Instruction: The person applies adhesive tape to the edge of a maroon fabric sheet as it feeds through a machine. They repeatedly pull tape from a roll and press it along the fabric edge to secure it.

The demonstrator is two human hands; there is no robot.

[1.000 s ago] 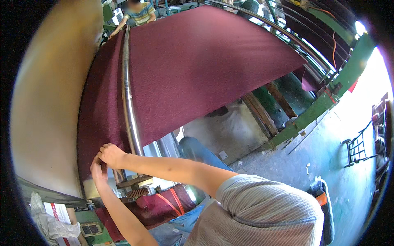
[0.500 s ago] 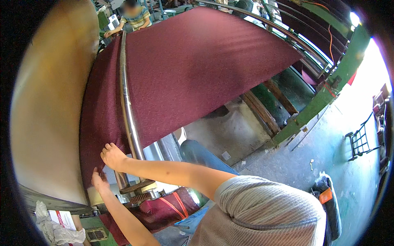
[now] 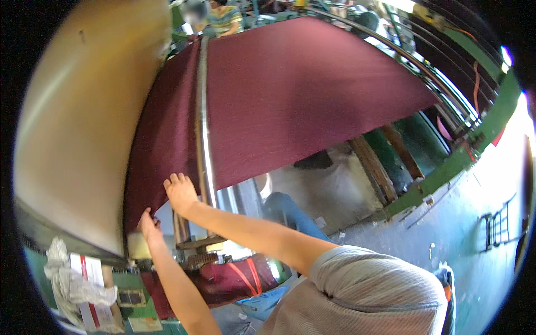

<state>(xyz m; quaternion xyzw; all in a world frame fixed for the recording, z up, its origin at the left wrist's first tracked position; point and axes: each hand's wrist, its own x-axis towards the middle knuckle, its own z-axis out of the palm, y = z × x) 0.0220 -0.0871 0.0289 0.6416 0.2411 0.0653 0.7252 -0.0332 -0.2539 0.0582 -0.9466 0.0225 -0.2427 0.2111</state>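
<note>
Big sheet of dark red fabric (image 3: 301,95) runs over a long metal roller bar (image 3: 202,128), w/ the wide part spread out to the right of the bar and a narrower strip hanging down on its left, against a large tan drum (image 3: 78,123). Right hand (image 3: 180,191) lies flat on the fabric's lower edge just left of the bar, fingers spread open & pressing the cloth, not pinching it. Left hand (image 3: 148,223) sits lower, further left of the bar, at the bottom corner of the strip; fingers curl on the hem, can't tell if it's a firm grip. Another person (image 3: 223,17) stands at the bar's far end. Below the bar, a toothed gear (image 3: 200,261).
</note>
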